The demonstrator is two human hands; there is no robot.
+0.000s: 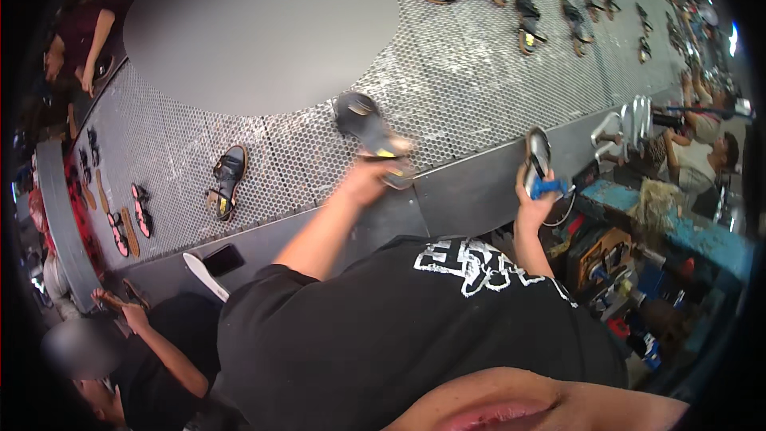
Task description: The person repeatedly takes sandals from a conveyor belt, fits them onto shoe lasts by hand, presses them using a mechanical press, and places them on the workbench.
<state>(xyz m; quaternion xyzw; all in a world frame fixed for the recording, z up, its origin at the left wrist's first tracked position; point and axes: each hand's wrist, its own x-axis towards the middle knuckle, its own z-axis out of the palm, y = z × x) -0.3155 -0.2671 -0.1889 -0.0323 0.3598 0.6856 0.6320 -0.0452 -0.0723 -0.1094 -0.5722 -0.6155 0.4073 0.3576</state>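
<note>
My left hand [369, 181], blurred by motion, is closed round the heel end of a black strappy sandal [358, 116] above the near edge of a perforated metal conveyor [295, 164]. The sandal's toe points away from me. In my right hand [536, 206], a second sandal [538, 152] with a dark rim and a pale, shiny middle stands tilted up. A bright blue piece [548, 187] lies at those fingers; its kind is hard to make out. To the left of my left hand, one more black sandal [230, 175] rests on the conveyor.
Several black sandals [527, 20] stand along the conveyor at far right. Pink-lined sandals [120, 231] lie at left. A phone [223, 259] and a white sole-shaped piece [205, 275] lie on the near ledge. Beside me are a co-worker [171, 351] and a blue bench [670, 223].
</note>
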